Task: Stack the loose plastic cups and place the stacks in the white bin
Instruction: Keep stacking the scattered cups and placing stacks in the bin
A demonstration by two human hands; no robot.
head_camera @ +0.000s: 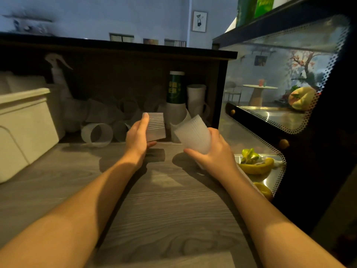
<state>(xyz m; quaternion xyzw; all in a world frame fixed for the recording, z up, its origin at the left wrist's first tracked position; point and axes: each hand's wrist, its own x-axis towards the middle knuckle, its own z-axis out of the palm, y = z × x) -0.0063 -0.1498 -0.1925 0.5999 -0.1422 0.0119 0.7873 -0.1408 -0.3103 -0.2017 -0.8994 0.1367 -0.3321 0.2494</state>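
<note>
My left hand grips a ribbed translucent plastic cup above the wooden counter, fingers wrapped round its side. A little to the right, my right hand holds a second ribbed cup, tilted with its mouth up and to the left. The two cups are apart. Behind them several loose clear cups lie and stand in a heap under the dark shelf. The white bin stands at the left edge of the counter.
A spray bottle stands behind the bin. A green-labelled cup stack and white cups stand at the back right. A glass display case with bananas bounds the right side. The wooden counter runs toward me.
</note>
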